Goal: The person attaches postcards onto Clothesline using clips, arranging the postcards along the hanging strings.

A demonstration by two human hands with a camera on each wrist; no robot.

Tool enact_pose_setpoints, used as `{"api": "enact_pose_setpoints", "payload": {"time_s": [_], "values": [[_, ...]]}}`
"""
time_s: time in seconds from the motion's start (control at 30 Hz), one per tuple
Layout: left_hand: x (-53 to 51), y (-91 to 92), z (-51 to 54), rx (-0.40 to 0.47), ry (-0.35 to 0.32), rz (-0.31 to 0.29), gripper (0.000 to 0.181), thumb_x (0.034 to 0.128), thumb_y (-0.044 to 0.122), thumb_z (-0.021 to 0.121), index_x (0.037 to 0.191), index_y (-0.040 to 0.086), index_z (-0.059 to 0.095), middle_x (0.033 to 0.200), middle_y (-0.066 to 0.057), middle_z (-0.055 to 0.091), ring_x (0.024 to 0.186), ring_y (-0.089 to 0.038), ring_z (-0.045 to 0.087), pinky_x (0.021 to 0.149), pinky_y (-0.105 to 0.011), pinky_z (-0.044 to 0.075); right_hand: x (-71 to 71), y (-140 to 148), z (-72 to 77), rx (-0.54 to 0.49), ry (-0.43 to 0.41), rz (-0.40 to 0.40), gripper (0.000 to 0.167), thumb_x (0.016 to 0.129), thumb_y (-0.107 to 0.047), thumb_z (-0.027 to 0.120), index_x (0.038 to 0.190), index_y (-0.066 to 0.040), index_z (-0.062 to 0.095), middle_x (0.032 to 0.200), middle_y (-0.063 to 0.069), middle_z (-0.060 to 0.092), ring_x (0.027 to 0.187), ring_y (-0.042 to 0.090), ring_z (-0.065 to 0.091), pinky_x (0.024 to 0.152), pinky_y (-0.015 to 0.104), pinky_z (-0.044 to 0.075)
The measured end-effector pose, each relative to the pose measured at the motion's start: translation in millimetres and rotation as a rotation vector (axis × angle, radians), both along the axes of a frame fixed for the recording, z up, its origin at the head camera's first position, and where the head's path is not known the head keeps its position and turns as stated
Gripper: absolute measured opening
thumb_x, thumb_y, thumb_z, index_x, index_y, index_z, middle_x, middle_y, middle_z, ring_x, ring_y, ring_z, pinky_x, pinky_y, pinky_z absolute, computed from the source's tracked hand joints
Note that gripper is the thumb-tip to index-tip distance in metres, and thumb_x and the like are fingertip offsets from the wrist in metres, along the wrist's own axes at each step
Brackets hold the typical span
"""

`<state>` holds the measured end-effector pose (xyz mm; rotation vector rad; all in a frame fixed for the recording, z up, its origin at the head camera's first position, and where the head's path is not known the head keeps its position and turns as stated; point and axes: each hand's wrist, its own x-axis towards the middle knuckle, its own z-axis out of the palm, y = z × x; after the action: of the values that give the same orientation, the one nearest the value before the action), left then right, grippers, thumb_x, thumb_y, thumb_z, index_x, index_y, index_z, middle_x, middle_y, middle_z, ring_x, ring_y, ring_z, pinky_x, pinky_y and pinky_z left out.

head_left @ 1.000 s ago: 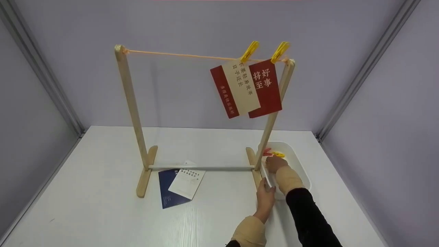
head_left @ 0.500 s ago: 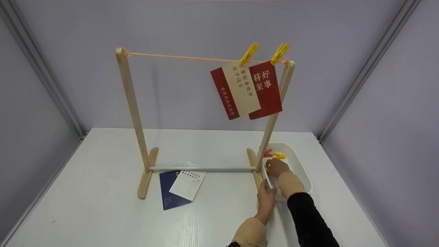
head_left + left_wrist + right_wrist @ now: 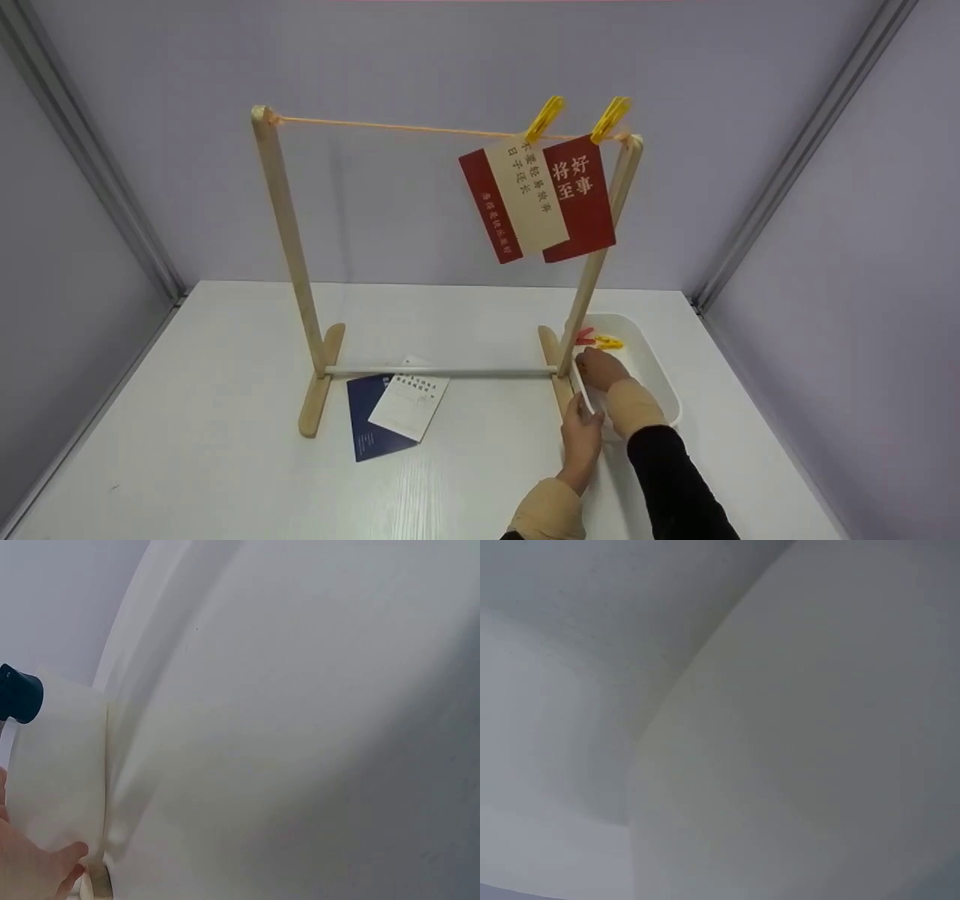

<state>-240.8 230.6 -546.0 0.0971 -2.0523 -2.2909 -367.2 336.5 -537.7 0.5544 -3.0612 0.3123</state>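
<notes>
A white tray [image 3: 670,390] stands at the right, beside the rack's right foot. My left hand [image 3: 581,442] grips its left rim, thumb and fingers on either side of the edge. In the left wrist view, that hand [image 3: 37,859] shows at the lower left against a pale edge. Inside the tray, my right hand [image 3: 602,369] is close to the left wall, its fingers bent and their tips hidden; whether they pinch anything cannot be seen. Just beyond it lie a yellow clothespin [image 3: 609,343] and red clothespins [image 3: 585,336]. The right wrist view holds only blurred pale surfaces.
A wooden rack [image 3: 285,225] carries an orange cord [image 3: 390,126]. Two yellow clothespins [image 3: 544,120] hold a red-and-cream card [image 3: 525,199] and a red card [image 3: 589,217] there. A white card [image 3: 409,409] overlaps a navy card [image 3: 367,427] on the table [image 3: 225,465].
My right hand has drawn back a little from the clothespins, toward the near left of the tray. The left hand stays on the rim. The hanging cards look the same.
</notes>
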Motion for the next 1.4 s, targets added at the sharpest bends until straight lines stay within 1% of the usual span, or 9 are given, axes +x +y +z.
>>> {"api": "enact_pose_setpoints", "payload": {"time_s": [0.17,0.47,0.57,0.7,0.87,1.03,1.17,1.27,1.4], "values": [[0.3,-0.2,-0.2,-0.012,0.007,0.005,0.045,0.0819,0.000,0.061,0.123,-0.009,0.048,0.124,-0.029,0.048,0.117,-0.041,0.043,0.096,-0.045,0.036,0.6,-1,1.4,-0.021,-0.061,-0.053,0.013,0.085,-0.009,0.058,0.088,0.000,0.066,0.080,0.009,0.060,0.076,0.027,0.058,0.076,0.044,0.046],[0.7,1.0,-0.7,0.003,-0.016,0.000,0.044,0.0823,0.000,0.060,0.123,-0.009,0.048,0.124,-0.030,0.048,0.117,-0.042,0.042,0.095,-0.045,0.037,2.1,5,3.4,-0.080,-0.047,-0.058,0.010,0.081,-0.005,0.061,0.085,0.001,0.066,0.078,0.009,0.063,0.073,0.026,0.059,0.073,0.043,0.047],[1.9,2.6,0.6,0.022,-0.022,0.006,0.043,0.0821,-0.001,0.060,0.122,-0.009,0.049,0.125,-0.029,0.048,0.118,-0.041,0.042,0.095,-0.045,0.036,4.0,12,6.7,-0.145,-0.056,-0.070,0.010,0.079,-0.005,0.065,0.086,0.002,0.065,0.077,0.007,0.060,0.072,0.023,0.056,0.071,0.041,0.046],[3.3,3.0,2.0,0.037,-0.017,0.009,0.044,0.0832,-0.001,0.060,0.124,-0.011,0.047,0.125,-0.030,0.047,0.118,-0.042,0.041,0.096,-0.045,0.035,10.5,17,18.7,-0.280,-0.055,-0.096,0.017,0.080,-0.006,0.066,0.092,0.006,0.063,0.080,0.008,0.058,0.077,0.025,0.053,0.074,0.043,0.044],[2.6,2.4,3.6,0.025,-0.001,0.031,0.042,0.0835,-0.002,0.058,0.122,-0.013,0.047,0.124,-0.031,0.047,0.118,-0.043,0.041,0.096,-0.046,0.034,20.8,15,36.5,-0.406,0.025,-0.081,0.023,0.083,-0.004,0.065,0.101,0.009,0.060,0.093,0.018,0.060,0.089,0.033,0.056,0.080,0.046,0.045],[0.7,0.5,4.9,0.023,-0.012,0.045,0.040,0.0841,-0.003,0.057,0.122,-0.012,0.047,0.125,-0.030,0.047,0.118,-0.043,0.041,0.096,-0.046,0.035,34.1,10,47.5,-0.552,0.050,-0.087,0.029,0.086,-0.005,0.062,0.111,0.009,0.057,0.102,0.020,0.059,0.096,0.035,0.056,0.077,0.042,0.049],[1.5,-0.8,5.5,0.027,-0.024,0.024,0.040,0.0851,-0.001,0.057,0.122,-0.012,0.047,0.125,-0.030,0.047,0.117,-0.042,0.042,0.095,-0.046,0.036,48.1,8,49.6,-0.665,0.100,-0.057,0.031,0.086,-0.004,0.062,0.111,0.011,0.055,0.100,0.019,0.059,0.092,0.034,0.058,0.078,0.040,0.049],[3.3,-3.8,6.2,0.033,-0.034,0.001,0.041,0.0861,0.004,0.058,0.123,-0.011,0.048,0.124,-0.030,0.048,0.116,-0.042,0.044,0.093,-0.046,0.038,65.0,-1,54.6,-0.750,0.123,-0.101,0.032,0.085,-0.003,0.063,0.111,0.012,0.054,0.099,0.019,0.059,0.093,0.034,0.057,0.081,0.042,0.048],[5.4,-17.3,7.5,0.014,-0.026,-0.029,0.043,0.0872,0.009,0.059,0.124,-0.010,0.048,0.125,-0.026,0.049,0.114,-0.040,0.047,0.090,-0.045,0.041,93.7,-18,68.7,-0.818,0.160,-0.149,0.029,0.085,0.001,0.062,0.110,0.012,0.054,0.101,0.023,0.059,0.096,0.037,0.056,0.082,0.045,0.046]]}}
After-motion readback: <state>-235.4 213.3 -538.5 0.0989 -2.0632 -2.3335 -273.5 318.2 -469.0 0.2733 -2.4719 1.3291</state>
